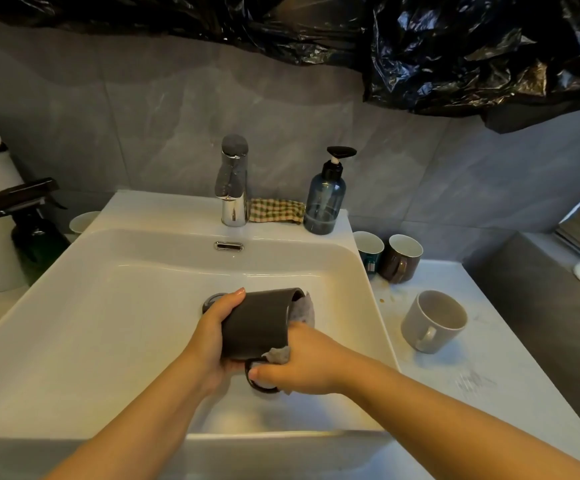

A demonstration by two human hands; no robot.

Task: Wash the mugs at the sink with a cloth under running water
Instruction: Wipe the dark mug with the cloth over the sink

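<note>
Three mugs [434, 320] on counter [496, 368] right of sink [108, 306]; left hand [212, 334] grips dark mug [257, 323], right hand [309, 362] clutches cloth [304, 308].

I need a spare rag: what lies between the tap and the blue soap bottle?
A checked cloth lies between the tap and the soap bottle, shown in the head view.

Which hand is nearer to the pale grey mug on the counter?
Right. The right hand is left of the pale grey mug; the left hand grips the dark mug farther left.

Head view, downward, close over sink [91, 323]
</note>
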